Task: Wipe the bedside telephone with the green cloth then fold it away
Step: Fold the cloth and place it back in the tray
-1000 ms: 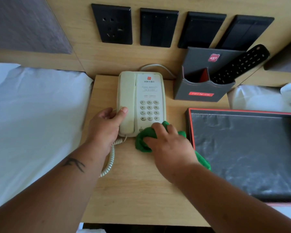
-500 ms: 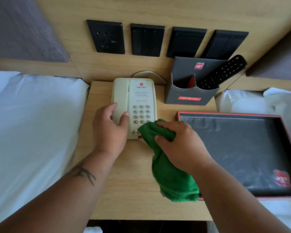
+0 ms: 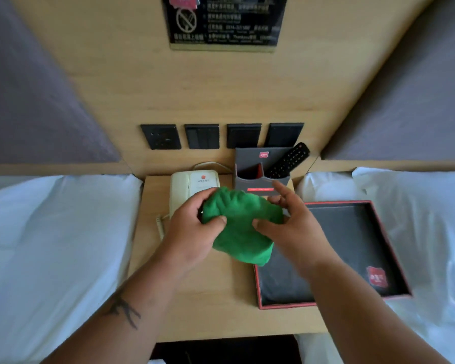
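While two white beds [image 3: 50, 232] flank it on either side, the wooden table [image 3: 208, 306] fills the middle of the view, set against a wood wall panel with four dark switch plates [image 3: 222, 136] in a row. On the right half of the table lies a black tray with a red rim [image 3: 352, 248], its far corner partly hidden behind the right hand. At the back stands a grey holder [image 3: 260, 177] with a remote control [image 3: 289, 160] leaning out of it. Beside the holder, on the left, sits the cream telephone [image 3: 184, 190], its near end covered by the cloth and the left hand, its coiled cord trailing off the left edge.

Raised above the table, between the two hands and in front of the telephone's keypad, is the green cloth [image 3: 239, 227], bunched and rumpled rather than flat. Its longer run goes from upper left, near the left hand, down toward the lower right, where a loose lobe hangs over the corner of the tray. The left hand [image 3: 192, 232] pinches the cloth's left end between thumb and curled fingers. The right hand [image 3: 294, 227] is mostly spread, thumb pressing the cloth's right side while the fingers fan open above it. Both hands touch the cloth, so neither needs to reach; the fold, I judge, turns on drawing the two ends apart first to flatten the bunch.
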